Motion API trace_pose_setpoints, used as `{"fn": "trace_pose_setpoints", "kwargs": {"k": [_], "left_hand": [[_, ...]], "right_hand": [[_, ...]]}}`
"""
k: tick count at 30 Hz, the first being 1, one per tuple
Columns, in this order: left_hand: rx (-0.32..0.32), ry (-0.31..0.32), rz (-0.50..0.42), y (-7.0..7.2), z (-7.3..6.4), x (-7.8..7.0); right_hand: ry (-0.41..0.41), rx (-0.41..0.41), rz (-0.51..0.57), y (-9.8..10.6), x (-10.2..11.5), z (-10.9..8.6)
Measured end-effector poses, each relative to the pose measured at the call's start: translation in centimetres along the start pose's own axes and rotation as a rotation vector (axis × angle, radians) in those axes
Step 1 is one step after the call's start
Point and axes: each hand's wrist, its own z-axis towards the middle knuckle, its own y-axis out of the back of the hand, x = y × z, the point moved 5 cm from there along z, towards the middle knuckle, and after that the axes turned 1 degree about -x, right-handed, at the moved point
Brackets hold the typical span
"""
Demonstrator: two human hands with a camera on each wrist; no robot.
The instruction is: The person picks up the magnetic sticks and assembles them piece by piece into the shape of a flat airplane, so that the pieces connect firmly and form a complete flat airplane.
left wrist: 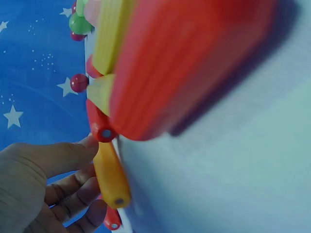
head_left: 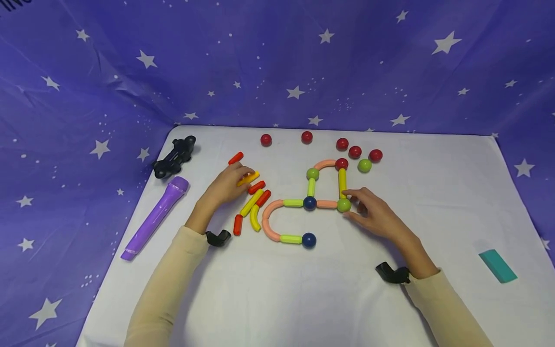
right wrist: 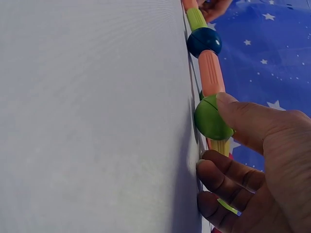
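On the white table lies a joined shape of magnetic rods and balls, with a curved pink rod [head_left: 266, 218] on its left side. My right hand [head_left: 370, 212] holds the green ball [head_left: 344, 205] at its lower right corner. The right wrist view has the thumb on that green ball [right wrist: 212, 118], fingertips beside the table. A yellow rod [head_left: 342, 180] runs up from it to a red ball [head_left: 341, 164]. Over at the left, my left hand [head_left: 228, 184] pinches an orange-yellow rod [left wrist: 112, 175] between thumb and fingers, close to a red rod [left wrist: 99, 124].
Loose red and yellow rods [head_left: 251, 202] lie between the left hand and the shape. Several red balls [head_left: 307, 137] and a green ball [head_left: 364, 165] sit toward the back. A purple microphone-shaped tube [head_left: 156, 219] and black object [head_left: 175, 156] lie left, a teal block [head_left: 497, 266] right.
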Motion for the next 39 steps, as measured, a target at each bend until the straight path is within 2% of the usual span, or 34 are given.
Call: {"fn": "trace_pose_setpoints", "kwargs": {"k": [4, 9, 11, 14, 18, 22, 27, 31, 35, 39], "left_hand": [[-0.032, -0.023, 0.005, 0.0, -0.5, 0.2], [-0.086, -0.045, 0.005, 0.1, -1.8, -0.7], [-0.074, -0.072, -0.023, 0.0, -2.5, -1.3], [-0.016, -0.113, -0.077, -0.4, -3.5, -2.0], [0.045, -0.120, -0.085, -1.2, -4.1, -1.9], [0.025, -0.093, -0.072, -1.5, -4.5, -1.9], [-0.029, -0.086, 0.011, -2.2, -4.7, -3.0], [-0.073, -0.054, 0.115, -2.9, -4.4, -3.7], [-0.125, -0.015, 0.197, -3.0, -4.0, -4.1], [-0.135, 0.003, 0.203, -2.9, -3.8, -4.5]], "right_hand": [[-0.004, 0.005, -0.001, 0.0, -0.1, 0.0], [0.002, 0.005, -0.001, 0.0, 0.0, 0.0], [0.005, 0.002, 0.000, 0.1, 0.0, 0.0], [0.001, 0.002, -0.001, 0.1, 0.0, 0.0], [-0.010, 0.006, -0.002, 0.2, -0.1, -0.1], [-0.006, 0.004, 0.008, 0.1, -0.1, 0.0], [0.001, -0.004, 0.012, 0.0, -0.2, 0.0], [-0.006, 0.002, 0.012, -0.1, -0.3, 0.0], [-0.011, 0.004, 0.013, 0.0, -0.4, 0.0], [-0.005, 0.001, 0.020, 0.0, -0.3, -0.1]]}}
